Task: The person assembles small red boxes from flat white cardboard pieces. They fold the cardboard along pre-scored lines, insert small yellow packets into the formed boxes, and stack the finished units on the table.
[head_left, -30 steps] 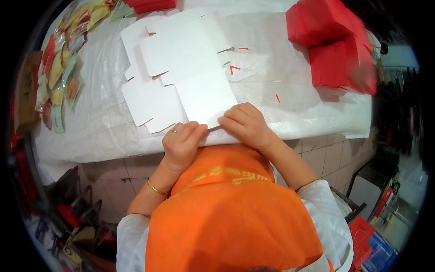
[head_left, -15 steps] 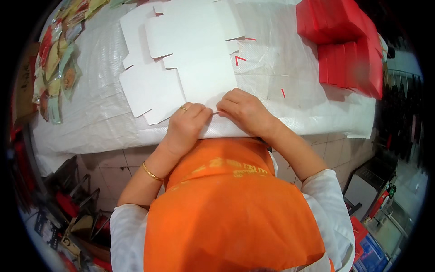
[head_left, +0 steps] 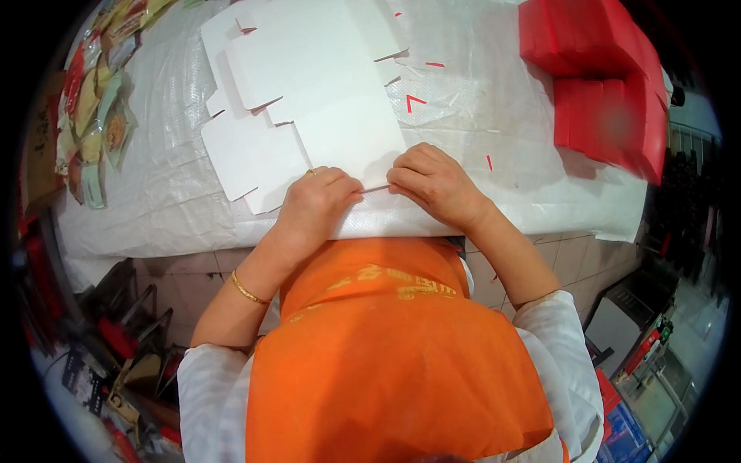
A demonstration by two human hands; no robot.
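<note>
A flat white cardboard box blank [head_left: 332,85] with cut slots and flaps lies on the table, its near edge toward me. My left hand [head_left: 320,202] is closed on that near edge, fingers curled over it, a ring on one finger. A short way to the right, my right hand [head_left: 436,181] pinches the same edge near its corner. Between the hands a thin strip of the edge shows, bent up slightly. A second white blank [head_left: 251,150] lies partly beneath the first, to its left. My thumbs are mostly hidden.
Red boxes [head_left: 610,116] stand stacked at the far right of the table. Small red scraps [head_left: 415,101] lie right of the blank. Packaged goods in clear bags [head_left: 100,108] are heaped at the far left. White woven sheeting [head_left: 170,193] covers the table up to its front edge.
My hands have moved apart along the near edge, the right one sliding to the right toward the corner. The view has shifted slightly, and both hands keep their grip.
</note>
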